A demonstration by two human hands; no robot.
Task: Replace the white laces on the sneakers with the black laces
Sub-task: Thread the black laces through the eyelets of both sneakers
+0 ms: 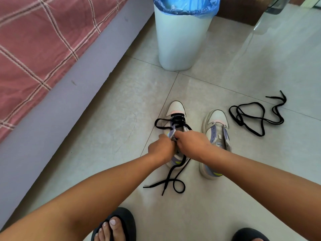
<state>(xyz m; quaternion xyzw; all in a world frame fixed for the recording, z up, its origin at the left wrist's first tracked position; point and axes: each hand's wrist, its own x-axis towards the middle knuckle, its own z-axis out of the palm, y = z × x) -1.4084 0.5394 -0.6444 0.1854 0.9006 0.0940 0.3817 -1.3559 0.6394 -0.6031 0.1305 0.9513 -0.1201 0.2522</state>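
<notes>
Two white sneakers with purple and pink panels stand side by side on the tiled floor, toes pointing away. The left sneaker (175, 110) has a black lace (160, 122) threaded through its front eyelets, with a loop out to the left and loose ends trailing on the floor toward me. My left hand (160, 149) and my right hand (190, 145) meet over this sneaker's tongue, fingers curled and pinching at the eyelet flap and lace. The right sneaker (216, 122) has no lace. A second black lace (257, 115) lies tangled on the floor to its right.
A white bin (180, 42) with a blue liner stands just beyond the sneakers. A bed with a red checked cover (34, 46) and grey frame runs along the left. My feet in dark sandals (114, 225) are at the bottom edge. Dark furniture stands at the top right.
</notes>
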